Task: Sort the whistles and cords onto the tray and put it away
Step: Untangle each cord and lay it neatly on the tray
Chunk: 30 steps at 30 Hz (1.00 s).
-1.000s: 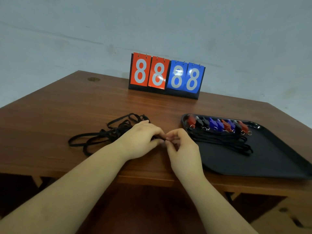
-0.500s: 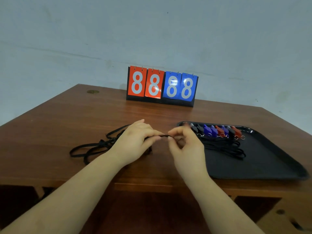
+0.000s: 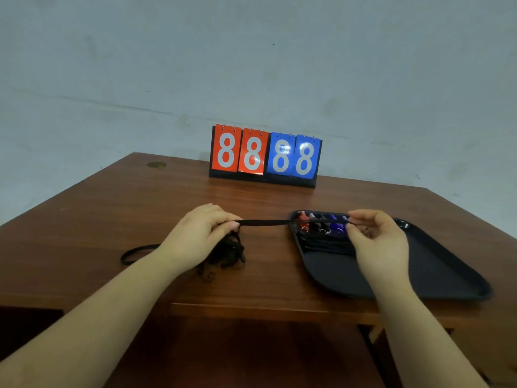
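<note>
1. The left hand [image 3: 200, 233] pinches one black cord [image 3: 265, 222] at frame centre, and the right hand [image 3: 376, 239] pinches its other end above the tray [image 3: 447, 275] at right. The cord is stretched taut between them; a slipping pinch could let it spring back.
2. The tangled cords [image 3: 226, 256] lie bunched on the worktop [image 3: 112, 214] under the left hand. If the taut cord is knotted into them, pulling may drag the whole bundle along or tighten the snarl.
3. The whistles [image 3: 321, 224] sit in a row at the tray's far edge, just beneath the right hand; a low sweep could scatter them.
4. A loop [image 3: 134, 253] trails at left, and it may snag.
</note>
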{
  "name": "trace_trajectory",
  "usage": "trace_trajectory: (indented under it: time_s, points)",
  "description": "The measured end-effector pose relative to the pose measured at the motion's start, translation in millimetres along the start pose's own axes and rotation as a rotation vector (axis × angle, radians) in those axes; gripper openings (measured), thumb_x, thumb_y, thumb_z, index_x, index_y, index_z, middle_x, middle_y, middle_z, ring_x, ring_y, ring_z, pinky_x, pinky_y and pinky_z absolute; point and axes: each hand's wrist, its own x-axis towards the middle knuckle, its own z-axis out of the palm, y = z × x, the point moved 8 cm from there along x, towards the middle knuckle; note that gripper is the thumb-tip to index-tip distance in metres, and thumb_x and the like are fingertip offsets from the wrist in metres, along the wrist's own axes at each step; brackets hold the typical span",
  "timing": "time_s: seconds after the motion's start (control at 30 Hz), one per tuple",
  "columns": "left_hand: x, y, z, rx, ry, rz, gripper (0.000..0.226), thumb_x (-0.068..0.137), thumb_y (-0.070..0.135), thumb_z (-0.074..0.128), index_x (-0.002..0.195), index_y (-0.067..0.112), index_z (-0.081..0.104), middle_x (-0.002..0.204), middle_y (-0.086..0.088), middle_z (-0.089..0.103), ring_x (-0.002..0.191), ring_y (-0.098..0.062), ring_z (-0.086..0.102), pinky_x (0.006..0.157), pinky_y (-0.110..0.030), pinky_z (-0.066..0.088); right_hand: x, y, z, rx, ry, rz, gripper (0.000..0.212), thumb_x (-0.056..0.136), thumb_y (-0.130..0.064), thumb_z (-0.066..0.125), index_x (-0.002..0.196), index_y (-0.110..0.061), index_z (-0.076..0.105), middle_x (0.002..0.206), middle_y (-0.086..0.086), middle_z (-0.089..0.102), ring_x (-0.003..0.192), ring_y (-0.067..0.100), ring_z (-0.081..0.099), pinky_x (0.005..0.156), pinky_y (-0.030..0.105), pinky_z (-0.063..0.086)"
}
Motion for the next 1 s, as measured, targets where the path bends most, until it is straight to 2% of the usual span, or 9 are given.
trace_trajectory:
  time_s: [0.1, 0.2, 0.27, 0.43, 0.57, 0.7, 0.8, 0.93, 1.0]
  points:
    - [1, 15, 2, -0.069, -0.004, 0.013, 0.025, 0.094, 0.027, 0.05, 0.112, 0.024, 0.066, 0.09, 0.018, 0.057, 0.09, 0.001, 0.052, 0.077, -0.01, 0.037, -3, -10, 11, 0.009, -0.163, -0.043, 0.019, 0.085, -0.007, 0.064, 0.095, -0.024, 0.064, 0.086, -0.005, 0.067, 0.081, 0.008, 0.064, 0.066, 0.009, 0.049]
    - [4, 36, 4, -0.077, -0.01, 0.062, 0.024, 0.094, 0.028, 0.049, 0.111, 0.026, 0.066, 0.09, 0.019, 0.056, 0.09, 0.004, 0.052, 0.074, -0.008, 0.037, -16, -29, 35, -0.023, -0.39, -0.108, 0.022, 0.085, -0.012, 0.065, 0.097, -0.031, 0.065, 0.083, -0.009, 0.067, 0.08, 0.006, 0.066, 0.067, 0.008, 0.049]
    - [4, 49, 3, -0.062, -0.005, 0.091, 0.024, 0.094, 0.029, 0.049, 0.111, 0.027, 0.065, 0.089, 0.019, 0.056, 0.09, 0.004, 0.052, 0.074, -0.009, 0.037, -26, -41, 45, -0.049, -0.46, -0.161, 0.025, 0.085, -0.014, 0.065, 0.1, -0.033, 0.065, 0.083, -0.011, 0.066, 0.075, 0.0, 0.062, 0.067, 0.009, 0.049]
    - [3, 63, -5, -0.014, 0.037, 0.111, 0.026, 0.094, 0.03, 0.048, 0.114, 0.028, 0.064, 0.091, 0.018, 0.055, 0.088, 0.002, 0.052, 0.073, -0.009, 0.037, -34, -47, 51, -0.106, -0.474, -0.194, 0.034, 0.085, -0.008, 0.061, 0.103, -0.037, 0.06, 0.085, -0.011, 0.064, 0.073, 0.002, 0.057, 0.068, 0.012, 0.049]
    - [3, 64, -9, -0.011, 0.04, 0.105, 0.026, 0.094, 0.029, 0.049, 0.115, 0.027, 0.064, 0.09, 0.02, 0.054, 0.088, 0.002, 0.052, 0.077, -0.011, 0.04, -32, -39, 50, -0.255, -0.453, -0.183, 0.026, 0.087, -0.021, 0.062, 0.105, -0.04, 0.056, 0.093, -0.024, 0.056, 0.085, -0.008, 0.051, 0.079, 0.009, 0.041]
    - [4, 73, -9, -0.019, 0.021, 0.146, 0.026, 0.094, 0.028, 0.049, 0.115, 0.025, 0.065, 0.093, 0.016, 0.057, 0.089, 0.001, 0.052, 0.077, -0.01, 0.039, -34, -60, 44, -0.172, -0.326, -0.303, 0.027, 0.086, -0.035, 0.061, 0.112, -0.04, 0.055, 0.106, -0.025, 0.051, 0.096, -0.01, 0.046, 0.072, 0.001, 0.033]
    - [6, 76, -7, -0.067, 0.017, 0.15, 0.026, 0.093, 0.027, 0.05, 0.114, 0.024, 0.066, 0.097, 0.012, 0.061, 0.091, -0.001, 0.055, 0.078, -0.012, 0.041, -39, -68, 61, -0.136, -0.46, -0.306, 0.043, 0.084, -0.043, 0.06, 0.124, -0.044, 0.044, 0.113, -0.026, 0.053, 0.107, -0.01, 0.045, 0.079, 0.005, 0.033]
    - [5, 70, -9, -0.225, 0.029, 0.082, 0.022, 0.091, 0.029, 0.055, 0.108, 0.029, 0.068, 0.093, 0.015, 0.065, 0.09, -0.001, 0.059, 0.081, -0.024, 0.05, -39, -65, 72, 0.021, -0.535, -0.176, 0.042, 0.088, -0.026, 0.062, 0.125, -0.036, 0.045, 0.091, -0.012, 0.068, 0.087, -0.004, 0.063, 0.082, 0.012, 0.048]
    - [5, 64, -13, -0.287, 0.057, 0.037, 0.018, 0.088, 0.03, 0.058, 0.102, 0.035, 0.068, 0.089, 0.02, 0.066, 0.087, 0.004, 0.06, 0.079, -0.021, 0.05, -37, -64, 70, 0.082, -0.539, -0.118, 0.038, 0.089, -0.023, 0.06, 0.124, -0.032, 0.048, 0.081, -0.006, 0.071, 0.071, -0.002, 0.066, 0.078, 0.019, 0.051]
